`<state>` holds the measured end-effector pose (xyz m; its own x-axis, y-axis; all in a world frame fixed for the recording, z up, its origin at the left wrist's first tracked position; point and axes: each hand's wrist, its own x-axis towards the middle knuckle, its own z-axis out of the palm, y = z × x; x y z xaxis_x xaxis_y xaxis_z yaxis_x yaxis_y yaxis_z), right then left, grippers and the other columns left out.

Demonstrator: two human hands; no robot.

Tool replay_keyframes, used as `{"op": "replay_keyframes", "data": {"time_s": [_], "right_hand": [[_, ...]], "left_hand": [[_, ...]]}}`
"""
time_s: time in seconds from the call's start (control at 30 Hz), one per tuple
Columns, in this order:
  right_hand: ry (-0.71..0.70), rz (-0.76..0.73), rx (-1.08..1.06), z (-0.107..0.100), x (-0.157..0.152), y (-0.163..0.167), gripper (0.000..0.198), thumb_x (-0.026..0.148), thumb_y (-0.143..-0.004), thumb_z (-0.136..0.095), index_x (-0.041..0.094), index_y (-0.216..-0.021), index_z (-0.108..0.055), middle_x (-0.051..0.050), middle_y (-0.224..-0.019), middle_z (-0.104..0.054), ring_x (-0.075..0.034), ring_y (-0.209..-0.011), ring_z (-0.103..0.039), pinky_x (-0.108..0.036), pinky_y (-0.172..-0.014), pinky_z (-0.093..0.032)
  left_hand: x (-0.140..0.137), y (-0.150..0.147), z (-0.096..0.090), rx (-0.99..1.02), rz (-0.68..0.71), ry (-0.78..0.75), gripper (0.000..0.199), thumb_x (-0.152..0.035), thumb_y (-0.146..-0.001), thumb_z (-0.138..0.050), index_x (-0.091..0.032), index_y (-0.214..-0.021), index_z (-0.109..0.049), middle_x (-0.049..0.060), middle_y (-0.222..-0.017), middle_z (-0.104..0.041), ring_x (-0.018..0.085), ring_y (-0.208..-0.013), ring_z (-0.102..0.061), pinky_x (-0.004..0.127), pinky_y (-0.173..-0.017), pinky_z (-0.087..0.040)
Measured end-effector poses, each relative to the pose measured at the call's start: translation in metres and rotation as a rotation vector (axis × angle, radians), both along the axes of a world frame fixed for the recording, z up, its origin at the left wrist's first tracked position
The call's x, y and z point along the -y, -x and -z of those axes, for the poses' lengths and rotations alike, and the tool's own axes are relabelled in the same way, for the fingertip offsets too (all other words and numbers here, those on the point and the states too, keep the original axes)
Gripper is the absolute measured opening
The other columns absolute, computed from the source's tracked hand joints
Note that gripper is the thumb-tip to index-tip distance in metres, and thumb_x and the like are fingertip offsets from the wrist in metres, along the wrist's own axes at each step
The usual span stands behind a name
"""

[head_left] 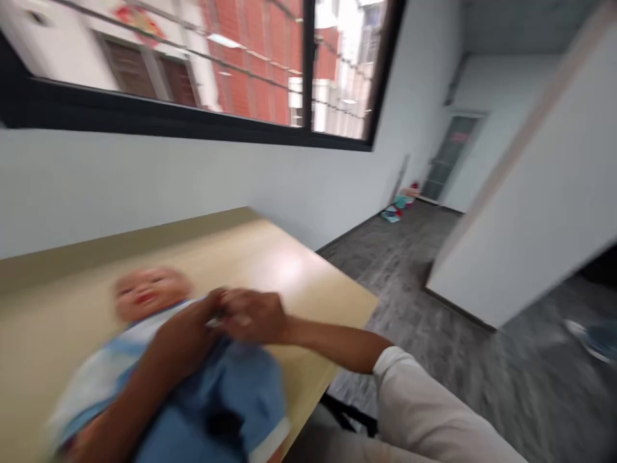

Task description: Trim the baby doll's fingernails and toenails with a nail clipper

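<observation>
A baby doll point(149, 292) lies on its back on the light wooden table, its head toward the wall. It wears a white and light-blue top point(103, 373) and blue shorts point(263, 386) with pale trim; a dark patch shows on the blue cloth. My left hand point(200, 325) reaches across the doll's body, its forearm covering part of the top. Right beside it, my right hand point(255, 316) meets it with bent fingers, over the doll's side. Both hands look closed together around something small, which blur and the fingers hide.
The wooden table point(318, 289) ends at a right edge above a grey wood-look floor point(400, 270). A white wall and a black-framed window point(231, 122) run behind it. A white pillar point(520, 212) stands to the right. Colourful items point(398, 204) lie along the far wall.
</observation>
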<state>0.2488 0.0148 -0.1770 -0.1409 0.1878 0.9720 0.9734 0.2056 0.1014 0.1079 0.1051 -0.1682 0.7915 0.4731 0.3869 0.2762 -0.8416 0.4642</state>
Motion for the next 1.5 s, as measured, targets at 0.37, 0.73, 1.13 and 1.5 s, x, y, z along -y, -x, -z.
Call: {"op": "replay_keyframes", "data": {"time_s": [0.37,0.73,1.13,1.5], "right_hand": [[0.324,-0.391,-0.385,0.027,0.004,-0.007,0.033,0.031,-0.08,-0.058,0.009,-0.105,-0.057,-0.007,-0.108,-0.063,0.004,-0.104,-0.064,-0.004,-0.088,-0.06],[0.339,-0.402,-0.368,0.028,-0.001,-0.013,0.037,0.023,-0.078,-0.06,0.007,-0.11,-0.051,-0.006,-0.11,-0.062,0.006,-0.107,-0.064,-0.002,-0.094,-0.059],[0.321,-0.368,-0.359,0.03,-0.001,-0.012,0.041,0.022,-0.079,-0.058,0.007,-0.113,-0.04,-0.008,-0.107,-0.061,0.005,-0.107,-0.063,-0.008,-0.095,-0.061],[0.208,-0.285,-0.271,0.019,0.001,-0.006,0.043,0.018,-0.079,-0.058,0.01,-0.117,-0.039,-0.004,-0.104,-0.063,0.006,-0.102,-0.064,-0.006,-0.092,-0.06]], "left_hand": [[0.029,0.006,-0.016,-0.21,-0.132,-0.122,0.027,-0.033,-0.102,-0.035,-0.017,-0.123,-0.041,0.008,-0.104,-0.064,0.021,-0.091,-0.06,0.031,-0.074,-0.043],[0.028,0.007,-0.016,-0.147,-0.11,-0.124,0.025,-0.031,-0.1,-0.038,-0.017,-0.119,-0.044,0.006,-0.103,-0.064,0.021,-0.087,-0.059,0.031,-0.069,-0.04],[0.028,0.008,-0.014,-0.131,-0.11,-0.112,0.025,-0.028,-0.098,-0.038,-0.017,-0.12,-0.044,0.006,-0.102,-0.064,0.019,-0.084,-0.058,0.03,-0.07,-0.042],[0.028,0.008,-0.013,-0.074,-0.083,-0.075,0.024,-0.029,-0.097,-0.043,-0.017,-0.116,-0.047,0.006,-0.099,-0.064,0.019,-0.083,-0.059,0.029,-0.07,-0.042]]}}
